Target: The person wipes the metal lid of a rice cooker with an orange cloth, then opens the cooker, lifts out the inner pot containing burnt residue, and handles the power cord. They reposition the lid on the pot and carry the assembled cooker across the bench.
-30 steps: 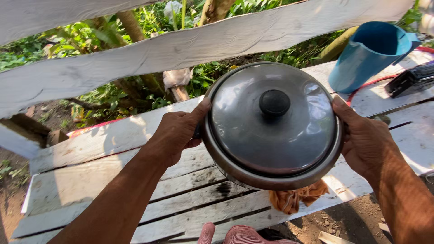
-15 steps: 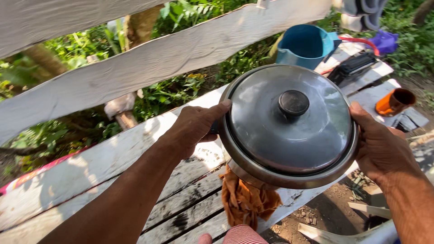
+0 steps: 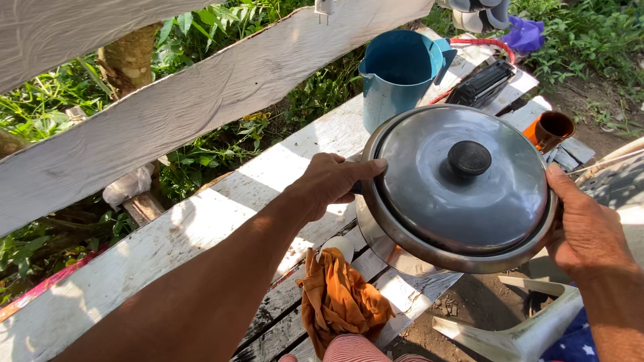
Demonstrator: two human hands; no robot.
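From the head camera, both hands carried a lidded metal pot point(image 3: 463, 191) above the white plank worktop point(image 3: 201, 228). The left hand point(image 3: 332, 184) clamped its fingers on the pot's left rim, and the right hand point(image 3: 587, 231) gripped the right rim. Behind it stood a blue jug point(image 3: 396, 77); an orange cloth point(image 3: 339, 302) lay crumpled below, an orange cup point(image 3: 550, 129) off right.

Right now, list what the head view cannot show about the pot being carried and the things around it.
- Pot contents: hidden in the head view by the metal lid.
- Pot body: mostly covered by the lid's rim.
- Left hand and right hand: the grip on the handles is hidden under the rim.
- Inside of the blue jug: in shadow.
- Hanging items at the top edge: cut off.
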